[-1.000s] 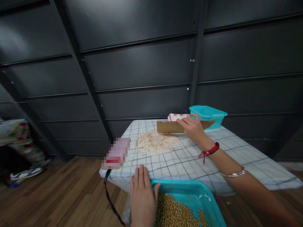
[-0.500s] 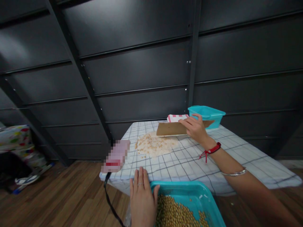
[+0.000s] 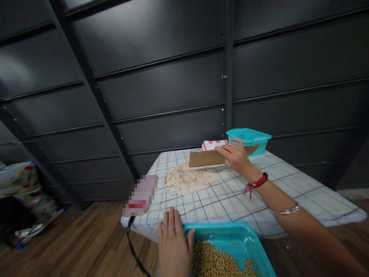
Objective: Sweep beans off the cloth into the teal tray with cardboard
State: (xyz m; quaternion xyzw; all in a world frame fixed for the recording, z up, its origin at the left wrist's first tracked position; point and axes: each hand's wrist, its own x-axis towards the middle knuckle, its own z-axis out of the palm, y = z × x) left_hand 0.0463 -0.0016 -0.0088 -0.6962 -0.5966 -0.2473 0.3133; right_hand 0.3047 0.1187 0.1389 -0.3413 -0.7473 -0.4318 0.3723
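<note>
My right hand (image 3: 236, 157) grips a brown cardboard strip (image 3: 207, 158) held on edge at the far side of a pile of pale grains (image 3: 186, 179) on the checked tablecloth (image 3: 230, 196). My left hand (image 3: 173, 246) lies flat with fingers together against the left rim of a teal tray (image 3: 245, 240) that holds tan beans (image 3: 216, 263) at the near table edge.
A teal tub (image 3: 248, 140) and a pink-and-white striped item (image 3: 212, 144) stand at the table's far end. A blurred pink object (image 3: 140, 195) with a black strap (image 3: 135, 248) hangs at the left corner. Wooden floor and a colourful bundle (image 3: 17, 181) lie left; dark metal wall behind.
The view has tilted up and shifted slightly. Both hands stay where they were relative to the cardboard and the tray.
</note>
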